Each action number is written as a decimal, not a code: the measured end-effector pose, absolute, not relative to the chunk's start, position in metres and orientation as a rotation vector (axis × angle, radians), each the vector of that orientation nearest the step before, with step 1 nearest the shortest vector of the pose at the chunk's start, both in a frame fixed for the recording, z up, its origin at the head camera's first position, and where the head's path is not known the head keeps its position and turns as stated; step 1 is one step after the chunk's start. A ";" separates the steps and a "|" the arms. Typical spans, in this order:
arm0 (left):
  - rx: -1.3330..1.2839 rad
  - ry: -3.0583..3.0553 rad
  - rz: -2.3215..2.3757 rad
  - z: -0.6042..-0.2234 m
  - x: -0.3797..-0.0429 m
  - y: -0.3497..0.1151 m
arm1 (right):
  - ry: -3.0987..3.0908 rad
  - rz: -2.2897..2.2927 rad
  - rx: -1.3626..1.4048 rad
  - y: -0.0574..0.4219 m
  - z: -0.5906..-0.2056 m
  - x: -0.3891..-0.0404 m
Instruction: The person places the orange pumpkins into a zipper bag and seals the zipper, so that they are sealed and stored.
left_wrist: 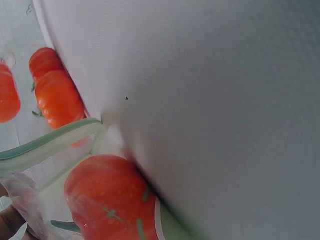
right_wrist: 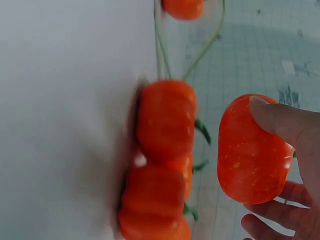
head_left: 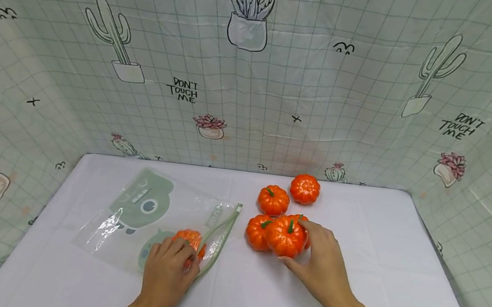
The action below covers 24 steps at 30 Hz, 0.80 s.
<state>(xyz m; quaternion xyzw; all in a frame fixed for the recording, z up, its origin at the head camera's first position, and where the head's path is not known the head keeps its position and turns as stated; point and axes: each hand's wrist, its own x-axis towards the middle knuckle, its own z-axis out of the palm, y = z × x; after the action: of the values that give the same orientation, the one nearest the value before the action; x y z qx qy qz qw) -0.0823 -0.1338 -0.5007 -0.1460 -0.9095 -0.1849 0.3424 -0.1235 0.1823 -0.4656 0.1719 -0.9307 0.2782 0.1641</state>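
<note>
My right hand (head_left: 326,269) grips a small orange toy pumpkin (head_left: 285,236) with a green stem, thumb on one side and fingers on the other. In the right wrist view this pumpkin (right_wrist: 252,155) is held up apart from the others. A clear zip bag (head_left: 135,249) with green printed cartoon shapes lies on the left, its green-edged mouth facing right. One pumpkin (left_wrist: 107,195) is inside, near the mouth. My left hand (head_left: 170,274) pinches the bag's plastic by the opening; crumpled film shows between its fingers (left_wrist: 10,220) in the left wrist view.
Several other pumpkins stand grouped right of the bag, among them a left one (head_left: 257,232), a middle one (head_left: 273,200) and a back one (head_left: 304,188). Another is partly hidden behind the held pumpkin. A white-covered table (head_left: 388,244) meets a printed curtain (head_left: 277,87) behind.
</note>
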 end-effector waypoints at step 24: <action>-0.363 -2.385 -0.472 -0.500 -0.082 -0.133 | -2.753 0.760 0.790 0.104 -0.501 -0.108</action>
<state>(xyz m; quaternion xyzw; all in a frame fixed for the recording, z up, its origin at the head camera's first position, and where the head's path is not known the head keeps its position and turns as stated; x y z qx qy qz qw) -0.0821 -0.1329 -0.5004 -0.1390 -0.9141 -0.1809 0.3353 -0.1084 0.1037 -0.5009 0.2654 -0.9254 0.2555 0.0892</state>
